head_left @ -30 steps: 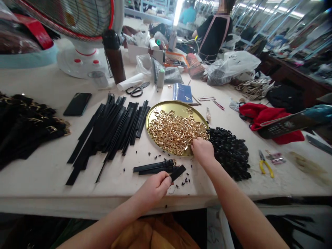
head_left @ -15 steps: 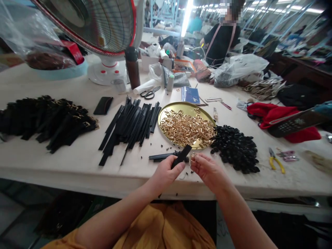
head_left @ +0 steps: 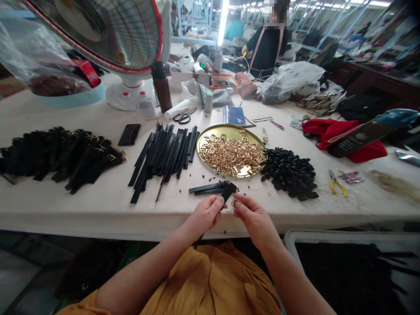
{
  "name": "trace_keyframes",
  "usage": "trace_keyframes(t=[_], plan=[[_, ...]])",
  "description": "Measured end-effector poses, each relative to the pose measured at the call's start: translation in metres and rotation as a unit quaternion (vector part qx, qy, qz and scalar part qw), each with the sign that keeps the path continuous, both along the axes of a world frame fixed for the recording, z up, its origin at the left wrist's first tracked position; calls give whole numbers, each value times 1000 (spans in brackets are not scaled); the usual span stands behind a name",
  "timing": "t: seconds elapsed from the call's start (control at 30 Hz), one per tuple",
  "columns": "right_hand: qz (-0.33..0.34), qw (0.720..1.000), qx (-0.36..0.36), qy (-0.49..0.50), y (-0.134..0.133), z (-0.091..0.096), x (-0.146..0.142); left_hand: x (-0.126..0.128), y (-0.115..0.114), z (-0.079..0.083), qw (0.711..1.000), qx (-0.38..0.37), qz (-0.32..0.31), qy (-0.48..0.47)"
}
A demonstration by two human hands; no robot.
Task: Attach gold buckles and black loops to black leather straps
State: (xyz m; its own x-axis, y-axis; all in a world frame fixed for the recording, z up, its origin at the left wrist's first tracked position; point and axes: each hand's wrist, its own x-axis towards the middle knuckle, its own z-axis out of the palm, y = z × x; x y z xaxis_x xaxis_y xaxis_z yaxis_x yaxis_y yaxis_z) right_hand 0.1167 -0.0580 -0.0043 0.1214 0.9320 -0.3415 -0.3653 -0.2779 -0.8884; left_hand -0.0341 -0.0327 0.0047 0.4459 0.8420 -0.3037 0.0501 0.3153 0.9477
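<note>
My left hand (head_left: 205, 215) is closed around a flat black strap (head_left: 229, 191), whose end points up and to the right. Just right of it, my right hand (head_left: 252, 215) pinches a small gold buckle (head_left: 234, 202) near the strap; whether the two touch is unclear, as fingers partly cover the buckle. Beyond my hands lies a small stack of black straps (head_left: 207, 189). A round gold tray (head_left: 215, 130) holds a heap of gold buckles (head_left: 229, 154). To its right is a pile of small black pieces (head_left: 290, 173), and to its left a fan of loose black straps (head_left: 169, 151).
Black straps with gold fittings (head_left: 62, 153) are heaped at far left. Yellow-handled pliers (head_left: 337, 186), scissors (head_left: 185, 116), a black case (head_left: 129, 134) and a fan (head_left: 131, 92) stand or lie around. At lower right is a white-rimmed container (head_left: 292, 240). A person (head_left: 267, 48) stands behind.
The view has shifted, so most things sit farther left and the container at lower right shows more. My hands stay close together, and the strap is turned slightly; both hands keep their holds.
</note>
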Motion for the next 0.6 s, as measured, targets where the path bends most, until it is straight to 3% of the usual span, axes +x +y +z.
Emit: trace_keyframes(t=[0.1, 0.27, 0.43, 0.6], plan=[[-51, 991, -42, 120, 3, -1, 2, -7, -4, -4, 995, 58, -33, 73], [-44, 972, -97, 210, 1, 2, 2, -10, -7, -1, 957, 188, -94, 202], [-31, 976, -89, 194, -5, -4, 6, -11, -1, 2, 923, 234, -156, 262], [-41, 994, -29, 99, -5, -12, 7, -12, 4, 4, 920, 234, -191, 251]])
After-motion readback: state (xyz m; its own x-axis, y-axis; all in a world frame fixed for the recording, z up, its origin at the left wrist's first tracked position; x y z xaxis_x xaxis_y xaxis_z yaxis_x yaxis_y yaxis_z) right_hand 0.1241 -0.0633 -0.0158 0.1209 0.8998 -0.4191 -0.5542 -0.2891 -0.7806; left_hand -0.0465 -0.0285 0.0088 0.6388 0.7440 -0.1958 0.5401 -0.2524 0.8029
